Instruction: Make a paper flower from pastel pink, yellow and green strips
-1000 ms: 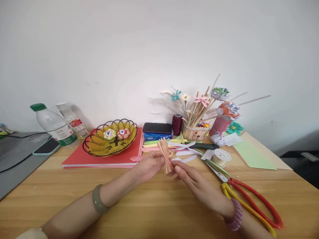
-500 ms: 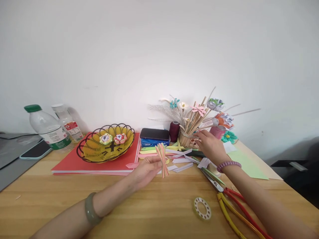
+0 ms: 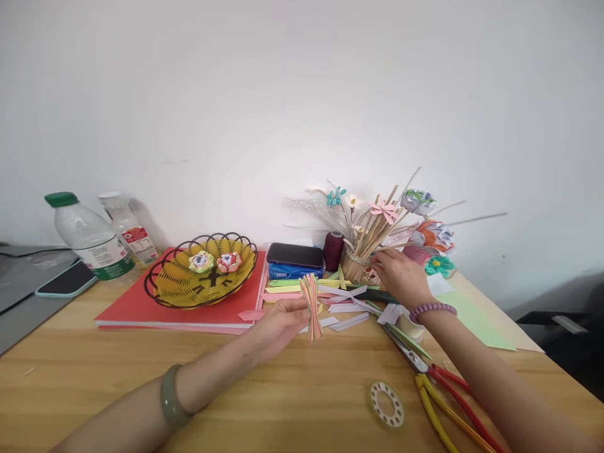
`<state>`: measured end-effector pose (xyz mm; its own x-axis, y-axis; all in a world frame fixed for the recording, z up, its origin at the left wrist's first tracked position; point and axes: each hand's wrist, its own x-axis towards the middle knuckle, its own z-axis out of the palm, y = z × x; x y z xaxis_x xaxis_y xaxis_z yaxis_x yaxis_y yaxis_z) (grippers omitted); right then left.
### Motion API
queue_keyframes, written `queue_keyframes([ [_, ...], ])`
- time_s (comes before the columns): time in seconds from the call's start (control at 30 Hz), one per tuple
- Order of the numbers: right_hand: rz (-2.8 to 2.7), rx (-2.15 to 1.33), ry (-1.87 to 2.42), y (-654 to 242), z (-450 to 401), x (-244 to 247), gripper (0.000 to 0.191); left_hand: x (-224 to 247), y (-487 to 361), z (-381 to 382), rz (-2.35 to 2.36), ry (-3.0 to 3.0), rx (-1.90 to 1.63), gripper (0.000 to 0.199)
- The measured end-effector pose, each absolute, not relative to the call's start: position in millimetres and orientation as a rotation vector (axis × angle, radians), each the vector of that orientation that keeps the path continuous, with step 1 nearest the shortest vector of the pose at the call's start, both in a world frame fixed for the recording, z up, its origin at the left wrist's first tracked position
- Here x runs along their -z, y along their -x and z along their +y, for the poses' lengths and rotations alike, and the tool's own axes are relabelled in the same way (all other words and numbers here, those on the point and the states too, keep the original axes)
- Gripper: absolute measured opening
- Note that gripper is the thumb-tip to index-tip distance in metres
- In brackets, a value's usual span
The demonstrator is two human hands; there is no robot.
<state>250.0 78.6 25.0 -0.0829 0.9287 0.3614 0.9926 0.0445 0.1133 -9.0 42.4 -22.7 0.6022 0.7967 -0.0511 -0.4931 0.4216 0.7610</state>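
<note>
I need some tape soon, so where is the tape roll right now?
In the head view, the tape roll lies flat at lower right, left of the scissors' yellow handle.

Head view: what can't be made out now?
All in the head view:
Right hand: grip hidden by its own back; anything held unclear.
Scissor handles: ends cut off by bottom edge.
Spool: partly behind purple bracelet.
Bottle label: print too small.

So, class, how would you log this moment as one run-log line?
left hand: holds striped paper bundle | right hand: fingers at stick holder, grip unclear | yellow basket: two folded flowers | scissors: on table
</note>
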Motion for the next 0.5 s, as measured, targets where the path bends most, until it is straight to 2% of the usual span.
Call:
queue_keyframes([
  [0.2,-2.003,0.429,2.002,-237,58,-36,0.023,16,8,41,0.423,-0.734,-0.888,0.025],
  [0.27,-1.938,0.371,1.989,-225,42,-41,0.026,14,7,41,0.406,-0.724,-0.918,0.022],
  [0.5,-2.172,-0.373,1.469,-147,-6,-36,0.027,8,4,37,0.412,-0.758,-1.038,0.012],
])
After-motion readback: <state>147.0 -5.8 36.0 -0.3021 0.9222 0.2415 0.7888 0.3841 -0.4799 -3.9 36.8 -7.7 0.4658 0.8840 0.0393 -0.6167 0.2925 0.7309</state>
